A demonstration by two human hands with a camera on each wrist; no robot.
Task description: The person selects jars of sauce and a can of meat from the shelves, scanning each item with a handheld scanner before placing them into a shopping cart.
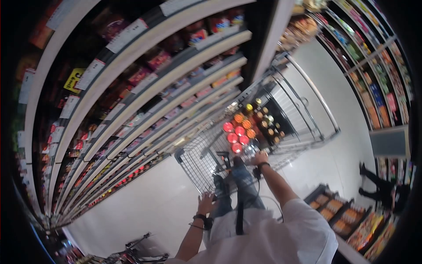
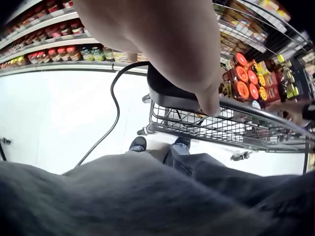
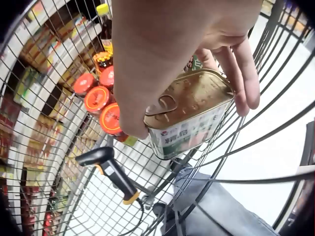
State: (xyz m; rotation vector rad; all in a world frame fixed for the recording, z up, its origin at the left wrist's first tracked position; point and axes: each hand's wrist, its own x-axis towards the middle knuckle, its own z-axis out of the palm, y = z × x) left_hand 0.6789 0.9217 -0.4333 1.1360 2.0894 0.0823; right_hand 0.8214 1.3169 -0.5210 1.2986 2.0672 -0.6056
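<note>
My right hand (image 1: pixel 260 158) reaches into the shopping cart. In the right wrist view it grips a rectangular luncheon meat tin (image 3: pixel 192 105), thumb at one end and fingers along the far side. The tin has a gold lid with a pull ring and a printed label. Close by in the cart are jars with red lids (image 3: pixel 97 99) and a bottle with a yellow cap (image 3: pixel 105 29). My left hand (image 1: pixel 205 203) rests, fingers spread, at the cart's dark handle (image 2: pixel 172 93); part of the handle is hidden under it.
A black and yellow barcode scanner (image 3: pixel 110 172) lies against the cart's wire mesh. Long shelves of packaged goods (image 1: pixel 145 83) run along the left. More shelves (image 1: pixel 373 79) stand to the right, with low display bins (image 1: pixel 347 218) nearer. Someone in dark clothes (image 1: pixel 382 187) stands at the right.
</note>
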